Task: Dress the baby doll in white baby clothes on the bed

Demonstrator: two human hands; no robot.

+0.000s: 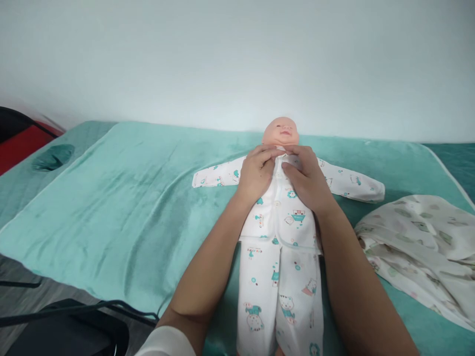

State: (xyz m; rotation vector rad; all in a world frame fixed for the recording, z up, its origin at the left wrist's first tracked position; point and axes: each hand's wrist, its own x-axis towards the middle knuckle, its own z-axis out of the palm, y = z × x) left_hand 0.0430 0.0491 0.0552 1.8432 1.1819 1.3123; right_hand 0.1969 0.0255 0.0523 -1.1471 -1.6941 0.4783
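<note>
A baby doll [281, 131] lies on its back on a teal blanket [129, 198], dressed in a white printed top [285, 212] and matching trousers [278, 296]. Both sleeves are spread out sideways. My left hand [256, 173] and my right hand [304, 178] rest on the doll's chest just under its chin. The fingers of both hands are curled and pinch the front edges of the top at the neckline.
A crumpled printed cloth [419, 247] lies on the blanket at the right. A small dark green item [54, 157] sits at the far left. A red and black object [18, 138] stands beyond the left edge. A black chair [67, 326] is at lower left.
</note>
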